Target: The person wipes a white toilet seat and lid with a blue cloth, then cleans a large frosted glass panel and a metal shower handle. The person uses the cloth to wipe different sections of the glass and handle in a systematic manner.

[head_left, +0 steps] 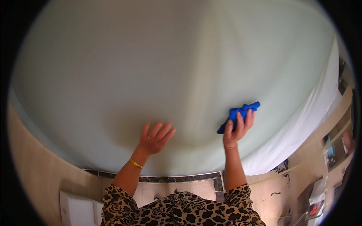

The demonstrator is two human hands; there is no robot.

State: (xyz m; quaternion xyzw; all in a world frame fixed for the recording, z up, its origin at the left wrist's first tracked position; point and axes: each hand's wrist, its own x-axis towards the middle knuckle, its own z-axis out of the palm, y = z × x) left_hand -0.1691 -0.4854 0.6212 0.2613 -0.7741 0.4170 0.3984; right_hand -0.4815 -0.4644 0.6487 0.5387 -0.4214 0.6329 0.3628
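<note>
A blue cloth (233, 112) is bunched under my right hand (238, 131), whose fingers press it against a large, smooth, pale grey-green surface (151, 67). That surface fills most of the view and shows soft folds toward the right; I cannot tell its material. My left hand (156, 138) holds nothing. Its fingers are spread and it lies on or just over the same surface, a little left of centre. A ring is on one of its fingers and a gold-coloured bracelet (135, 163) is on the wrist.
White sheeting (290, 141) runs along the right edge of the pale surface. Below is a dark marbled strip (162, 179) with light floor tiles. A white, box-like fixture (77, 209) stands lower left. Shelves (336, 145) with mixed items line the far right.
</note>
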